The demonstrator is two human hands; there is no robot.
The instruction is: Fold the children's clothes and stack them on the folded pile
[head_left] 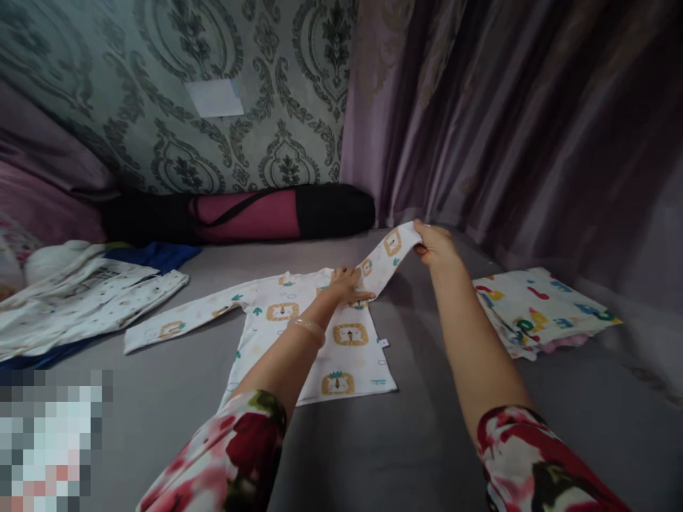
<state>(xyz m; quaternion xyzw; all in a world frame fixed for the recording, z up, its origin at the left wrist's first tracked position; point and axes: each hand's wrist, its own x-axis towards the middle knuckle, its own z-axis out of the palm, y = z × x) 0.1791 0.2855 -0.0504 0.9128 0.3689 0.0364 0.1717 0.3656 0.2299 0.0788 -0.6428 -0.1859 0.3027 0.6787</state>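
A small white long-sleeved shirt [351, 334] with a lion print lies spread on the grey bed sheet, its hem toward me. My left hand [348, 284] rests on the shirt near the shoulder of the right-side sleeve, fingers spread and pressing the cloth. At the cuff of that same sleeve, my right hand [435, 242] pinches the fabric and holds it raised off the bed, so the sleeve slants up from the shoulder. The other sleeve lies stretched out flat to the left. My left forearm covers part of the shirt's body.
Folded cloth with colourful print [549, 306] lies at the right. A pile of white patterned clothes [101, 299] with blue cloth [154, 256] is at the left. Along the wall lies a long black and maroon bag [250, 213]. Purple curtains [427, 107] hang behind the bed [405, 455].
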